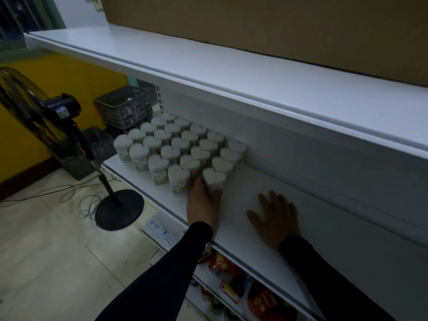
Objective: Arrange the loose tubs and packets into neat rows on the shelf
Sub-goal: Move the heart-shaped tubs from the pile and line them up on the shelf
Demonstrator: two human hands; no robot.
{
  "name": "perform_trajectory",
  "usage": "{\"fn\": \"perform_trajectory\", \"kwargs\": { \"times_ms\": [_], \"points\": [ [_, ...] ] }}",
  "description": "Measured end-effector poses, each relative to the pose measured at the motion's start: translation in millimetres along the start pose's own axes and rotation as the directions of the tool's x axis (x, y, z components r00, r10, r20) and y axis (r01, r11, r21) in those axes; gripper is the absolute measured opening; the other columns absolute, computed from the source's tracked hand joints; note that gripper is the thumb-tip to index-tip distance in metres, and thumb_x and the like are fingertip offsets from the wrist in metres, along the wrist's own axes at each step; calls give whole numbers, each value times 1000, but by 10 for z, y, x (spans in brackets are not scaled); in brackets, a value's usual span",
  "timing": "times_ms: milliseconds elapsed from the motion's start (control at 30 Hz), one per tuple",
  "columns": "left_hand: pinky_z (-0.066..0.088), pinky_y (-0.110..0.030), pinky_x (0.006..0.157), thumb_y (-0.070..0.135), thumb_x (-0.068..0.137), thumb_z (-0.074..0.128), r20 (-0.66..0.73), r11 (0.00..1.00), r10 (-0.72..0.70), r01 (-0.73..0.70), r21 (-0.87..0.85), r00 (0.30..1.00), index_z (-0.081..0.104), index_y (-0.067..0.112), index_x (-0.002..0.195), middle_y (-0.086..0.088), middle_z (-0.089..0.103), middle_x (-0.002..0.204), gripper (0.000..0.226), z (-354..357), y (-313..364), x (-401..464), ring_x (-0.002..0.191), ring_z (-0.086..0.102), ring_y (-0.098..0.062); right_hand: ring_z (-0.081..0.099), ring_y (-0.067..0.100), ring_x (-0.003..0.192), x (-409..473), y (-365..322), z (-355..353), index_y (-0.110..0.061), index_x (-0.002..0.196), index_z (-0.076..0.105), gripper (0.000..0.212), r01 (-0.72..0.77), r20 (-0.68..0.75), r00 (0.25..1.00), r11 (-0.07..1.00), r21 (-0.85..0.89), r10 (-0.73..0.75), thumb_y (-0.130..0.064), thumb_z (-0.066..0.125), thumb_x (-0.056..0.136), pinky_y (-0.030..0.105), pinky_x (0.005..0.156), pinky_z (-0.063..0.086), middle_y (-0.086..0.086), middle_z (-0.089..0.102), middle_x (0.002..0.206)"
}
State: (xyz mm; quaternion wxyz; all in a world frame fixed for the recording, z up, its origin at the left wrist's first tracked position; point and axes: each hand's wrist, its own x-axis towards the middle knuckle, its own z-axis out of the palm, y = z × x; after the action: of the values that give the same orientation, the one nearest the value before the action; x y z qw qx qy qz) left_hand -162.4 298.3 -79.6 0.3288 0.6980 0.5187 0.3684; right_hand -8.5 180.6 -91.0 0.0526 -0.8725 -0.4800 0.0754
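Several heart-shaped white tubs (178, 144) stand upright in diagonal rows on the left part of the middle white shelf (245, 191). My left hand (203, 205) is wrapped around the base of the nearest tub (214, 179), which stands at the right end of the front row. My right hand (275, 216) lies flat, fingers spread, on the bare shelf surface to the right of the tubs and holds nothing. Both arms wear dark sleeves.
An upper white shelf (208, 72) overhangs, carrying a big cardboard box (266, 26). Below, a lower shelf holds red packets (261, 300). A black standing fan (69, 144) with floor cables is on the left, and dark plastic crates (125, 107) are stacked behind it.
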Motion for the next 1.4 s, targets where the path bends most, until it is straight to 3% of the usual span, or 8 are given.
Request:
{"fn": "perform_trajectory", "kwargs": {
  "times_ms": [367,500,600,800,900,1033,1233,1400],
  "points": [
    [48,-39,93,32,87,67,-4,999,40,-40,8,999,47,16,138,-8,57,132,57,-27,-5,-29,116,54,-28,8,26,147,-20,-18,-21,-30,152,19,102,5,-21,1000,1000,-5,-5,-76,-8,64,46,118,3,5,10,161],
    [43,-40,102,33,90,66,19,998,62,-62,-2,998,41,15,142,-8,49,141,61,-150,-19,-117,125,48,-27,8,25,147,-21,-16,-50,-30,151,22,84,2,-2,1000,999,40,-2,-76,14,81,45,118,3,4,11,161],
    [34,-26,104,33,92,63,15,997,78,-78,3,997,38,16,146,-7,44,145,62,-293,7,-223,130,43,-22,8,21,147,-19,7,-99,-29,151,22,68,3,21,1000,992,123,-6,-63,34,93,43,119,3,2,11,161],
    [29,-19,96,36,92,58,80,923,361,-369,112,929,56,9,133,-11,57,132,49,-605,177,-199,122,47,-24,20,18,144,-302,137,-449,-23,149,30,66,59,-132,991,923,381,-9,-53,46,92,34,119,16,4,22,158],
    [37,-27,96,43,91,49,214,824,533,-560,90,819,61,7,125,-13,61,127,52,-642,368,-168,116,52,-26,18,15,144,-596,240,-630,-25,150,27,72,46,-201,979,924,379,34,-59,40,88,29,118,13,0,20,158],
    [35,-33,104,46,91,44,375,644,717,-764,-35,587,60,8,129,-13,59,132,56,-478,665,-201,121,52,-28,17,13,144,-1119,444,-833,-28,149,26,74,-37,-314,936,934,356,156,-61,38,85,30,118,14,-4,18,158],
    [37,-40,109,41,92,47,387,391,883,-870,-301,263,64,6,124,-11,61,130,51,-25,1232,-607,122,46,-20,26,23,142,-2116,893,-967,-21,147,34,74,-253,-479,810,938,236,339,-67,33,88,36,114,23,5,28,156],
    [30,-37,112,46,93,44,440,316,891,-843,-435,107,62,8,128,-9,58,134,55,356,1591,-1256,125,44,-18,34,29,137,-3051,1312,-1000,-18,144,41,71,-470,-531,669,850,240,520,-62,37,89,41,108,33,12,34,152]
  ]
}}
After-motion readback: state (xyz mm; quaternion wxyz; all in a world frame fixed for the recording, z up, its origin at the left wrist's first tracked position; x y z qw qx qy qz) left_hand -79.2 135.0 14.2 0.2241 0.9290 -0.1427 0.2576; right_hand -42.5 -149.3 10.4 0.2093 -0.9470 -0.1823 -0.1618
